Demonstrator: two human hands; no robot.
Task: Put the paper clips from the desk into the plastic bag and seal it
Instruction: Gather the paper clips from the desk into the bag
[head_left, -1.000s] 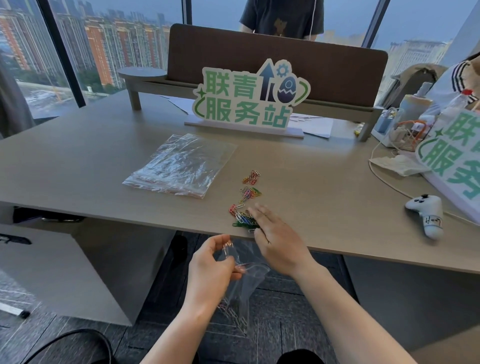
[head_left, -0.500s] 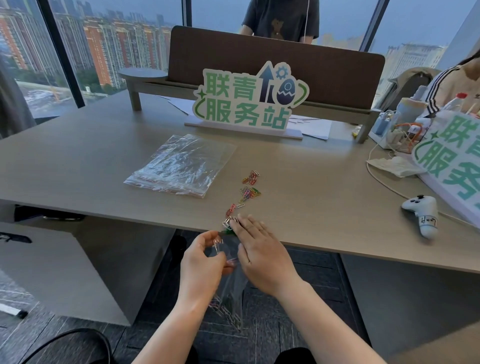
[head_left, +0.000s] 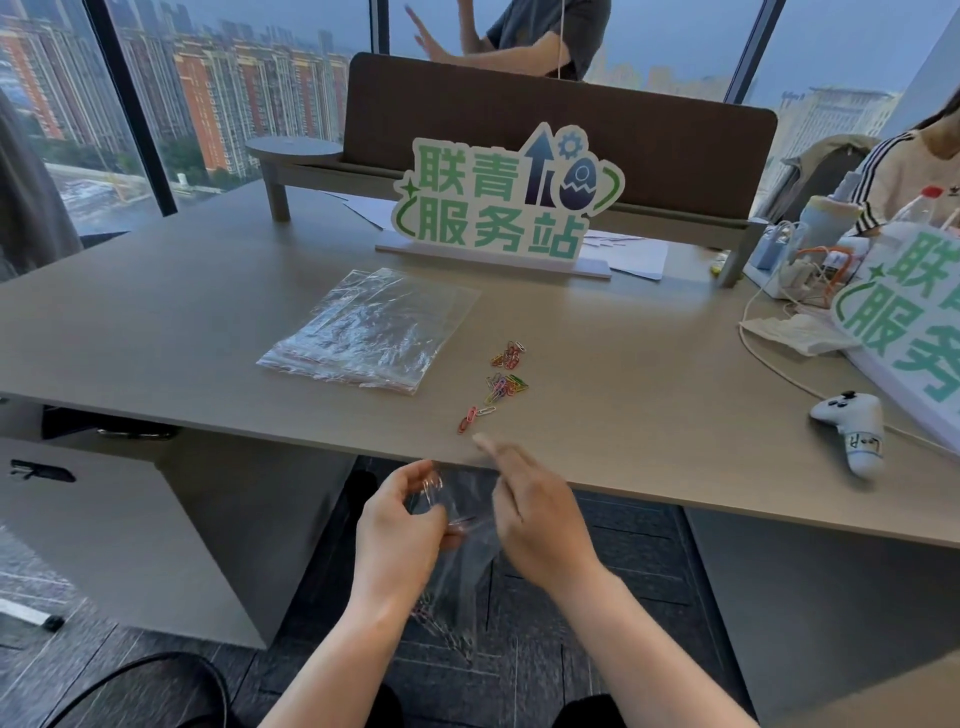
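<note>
Fingers (head_left: 415, 480) of the left hand (head_left: 400, 535) pinch the mouth of the plastic bag (head_left: 462, 571) just below the table (head_left: 649, 415) edge, while the right hand (head_left: 535, 519) hovers beside it, loosely open and blurred. Best to keep the mouth wide and tucked under that edge — the remaining paper clips (head_left: 501, 387) lie near it, with bare table around them, so they could be swept straight in.
</note>
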